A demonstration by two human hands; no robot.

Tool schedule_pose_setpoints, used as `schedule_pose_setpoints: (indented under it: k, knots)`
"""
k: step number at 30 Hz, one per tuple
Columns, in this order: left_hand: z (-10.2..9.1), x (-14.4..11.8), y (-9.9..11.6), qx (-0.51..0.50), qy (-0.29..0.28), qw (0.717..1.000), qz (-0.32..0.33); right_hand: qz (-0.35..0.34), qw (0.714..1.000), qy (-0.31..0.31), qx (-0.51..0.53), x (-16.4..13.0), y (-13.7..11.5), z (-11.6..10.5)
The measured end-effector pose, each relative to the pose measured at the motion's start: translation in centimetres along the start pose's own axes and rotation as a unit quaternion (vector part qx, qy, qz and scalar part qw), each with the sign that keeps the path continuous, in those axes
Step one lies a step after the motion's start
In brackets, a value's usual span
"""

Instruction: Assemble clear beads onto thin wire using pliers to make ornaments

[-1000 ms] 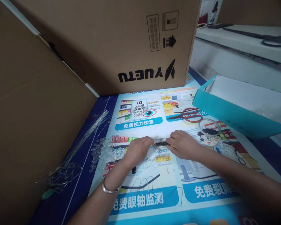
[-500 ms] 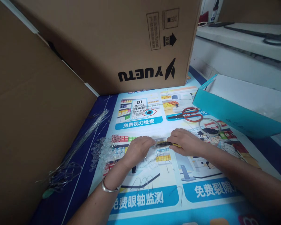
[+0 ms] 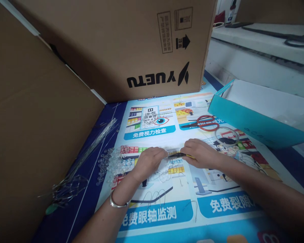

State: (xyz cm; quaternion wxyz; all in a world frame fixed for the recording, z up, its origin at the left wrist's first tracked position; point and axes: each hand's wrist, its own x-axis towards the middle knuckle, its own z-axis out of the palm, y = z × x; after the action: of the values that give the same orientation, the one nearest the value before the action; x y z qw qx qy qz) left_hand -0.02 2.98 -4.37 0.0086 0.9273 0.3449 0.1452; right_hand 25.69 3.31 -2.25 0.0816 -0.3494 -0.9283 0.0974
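My right hand [image 3: 201, 156] is closed around a small dark hand tool [image 3: 176, 155] with a yellow handle, most likely pliers, though it is too small in the view to be sure, and its tip points left toward my left hand [image 3: 149, 162]. The left hand's grip is pinched narrow on something tiny and clear at the tool's tip; I cannot tell whether it is a bead or a wire end. Both hands rest low on the printed poster [image 3: 167, 206] that covers the counter, and they nearly touch across the tool. Just left of my left hand lies a heap of clear beads [image 3: 114, 162], and thin bent wire hooks [image 3: 155, 196] lie loose on the poster near my wrists. Further left, against the flat cardboard sheet [image 3: 35, 128], a bundle of long wires [image 3: 88, 155] fans out. Red-handled scissors [image 3: 202, 123] and a clear ring [image 3: 226, 135] sit well apart beyond my right hand, beside the teal box [image 3: 243, 126], with the big carton [image 3: 121, 47] behind. I judge the step in hand to be fixing a small piece onto wire with the tool. The next move calls for a steady pinch on the left and a short, careful squeeze on the right.
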Motion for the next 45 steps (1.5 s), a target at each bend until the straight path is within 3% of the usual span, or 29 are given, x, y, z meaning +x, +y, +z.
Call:
schedule_pose_setpoints:
  k: [45]
  knots:
    - [0.17, 0.11, 0.30, 0.016, 0.005, 1.000, -0.019, 0.012, 0.999, -0.007, -0.030, 0.11, -0.38, -0.06]
